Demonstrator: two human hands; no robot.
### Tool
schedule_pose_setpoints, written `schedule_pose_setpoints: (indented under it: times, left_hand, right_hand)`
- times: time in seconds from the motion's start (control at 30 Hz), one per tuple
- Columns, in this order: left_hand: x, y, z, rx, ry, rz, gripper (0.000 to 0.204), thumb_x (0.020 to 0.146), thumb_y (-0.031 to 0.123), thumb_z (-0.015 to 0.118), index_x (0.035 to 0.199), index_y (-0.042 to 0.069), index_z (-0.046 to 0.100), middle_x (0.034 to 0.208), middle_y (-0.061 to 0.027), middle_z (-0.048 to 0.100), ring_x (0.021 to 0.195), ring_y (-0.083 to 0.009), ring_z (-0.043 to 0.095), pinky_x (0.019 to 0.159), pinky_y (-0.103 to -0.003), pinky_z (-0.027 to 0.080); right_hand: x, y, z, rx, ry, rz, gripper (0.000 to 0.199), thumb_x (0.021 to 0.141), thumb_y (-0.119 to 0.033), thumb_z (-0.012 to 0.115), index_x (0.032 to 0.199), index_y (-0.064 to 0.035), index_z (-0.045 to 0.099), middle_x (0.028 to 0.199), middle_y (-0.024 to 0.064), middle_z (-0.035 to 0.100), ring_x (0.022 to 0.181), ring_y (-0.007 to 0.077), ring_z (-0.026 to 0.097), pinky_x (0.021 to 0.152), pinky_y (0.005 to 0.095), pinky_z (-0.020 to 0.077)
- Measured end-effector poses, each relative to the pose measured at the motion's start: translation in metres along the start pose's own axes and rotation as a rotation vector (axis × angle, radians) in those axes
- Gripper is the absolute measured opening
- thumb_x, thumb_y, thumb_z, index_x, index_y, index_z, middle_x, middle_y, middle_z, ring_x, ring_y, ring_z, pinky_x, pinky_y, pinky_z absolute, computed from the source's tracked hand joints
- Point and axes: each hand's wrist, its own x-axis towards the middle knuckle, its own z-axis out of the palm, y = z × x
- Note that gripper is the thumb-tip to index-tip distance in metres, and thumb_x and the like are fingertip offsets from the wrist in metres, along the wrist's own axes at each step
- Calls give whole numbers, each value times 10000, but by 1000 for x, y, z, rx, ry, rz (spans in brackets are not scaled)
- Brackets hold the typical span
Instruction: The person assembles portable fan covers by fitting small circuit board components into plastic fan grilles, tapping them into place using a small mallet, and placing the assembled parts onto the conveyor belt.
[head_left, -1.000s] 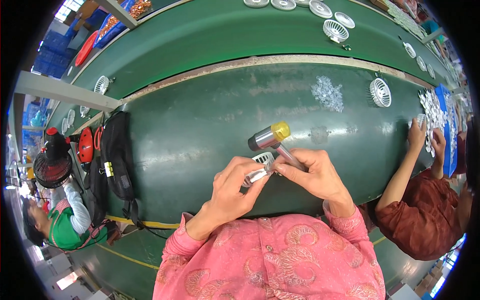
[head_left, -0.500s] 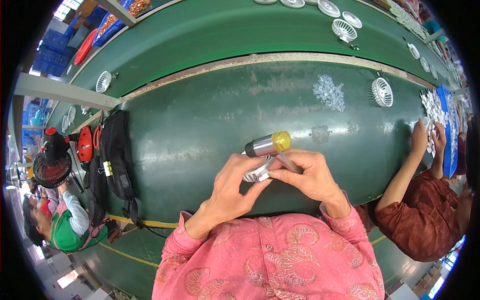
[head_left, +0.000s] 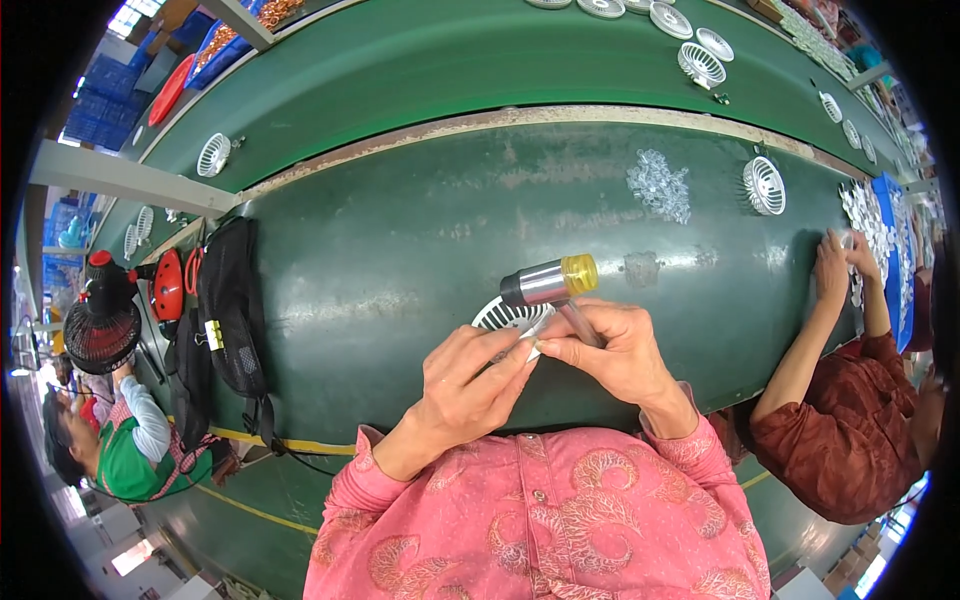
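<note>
A mallet with a steel head, a yellow face and a black face [head_left: 548, 282] is tucked in my right hand [head_left: 628, 352], its pale handle passing under the fingers. My right thumb and fingertips also pinch one end of a small white part [head_left: 537, 328]. My left hand [head_left: 462, 385] is closed, its fingertips meeting the right ones at that same part. Just beyond them is a round white slotted housing [head_left: 497, 315], partly covered by the mallet and my fingers. Whether the left fingers touch the housing is hidden.
Small clear pieces [head_left: 658, 185] lie heaped ahead, with another white slotted housing [head_left: 765, 186] to their right. Beyond the ledge, a green conveyor [head_left: 420, 70] carries white housings. A black bag [head_left: 235, 310] and red-black fan [head_left: 103, 325] stand left. A co-worker's hands [head_left: 845, 262] handle white pieces at right.
My left hand has drawn slightly down and left, uncovering more of the slotted housing. The mallet head has shifted right. Housings on the conveyor have moved right.
</note>
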Motion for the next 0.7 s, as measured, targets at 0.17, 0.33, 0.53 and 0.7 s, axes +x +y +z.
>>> schedule_pose_setpoints:
  times: [0.17,0.33,0.53,0.7]
  left_hand:
    - [-11,-5,8,-76,18,-82,355,707,0,794,1028,11,641,958,-119,662,693,-254,612,583,-323,480]
    - [-9,-12,-5,-29,-118,-245,620,672,150,852,1200,49,542,1134,-144,617,959,-323,599,834,-422,455]
    - [-4,-18,-11,-91,-287,-319,520,785,172,766,1237,62,532,1000,-139,654,926,-314,612,822,-415,465]
    - [5,-33,-13,-661,-319,-838,656,843,205,754,1339,40,357,980,-119,611,860,-201,617,748,-326,489]
  right_hand:
    - [-1,1,4,14,28,-24,114,852,-75,734,945,-9,722,811,25,631,707,66,539,618,241,429]
    - [-1,-2,4,25,41,79,128,847,-82,741,940,2,718,769,6,596,687,59,491,607,243,399]
    - [0,-9,3,140,193,271,103,849,-82,744,913,-4,722,627,-76,537,536,8,425,465,207,305]
    - [26,-4,-10,20,172,372,170,869,-144,719,928,16,711,576,-33,524,487,38,436,433,238,308]
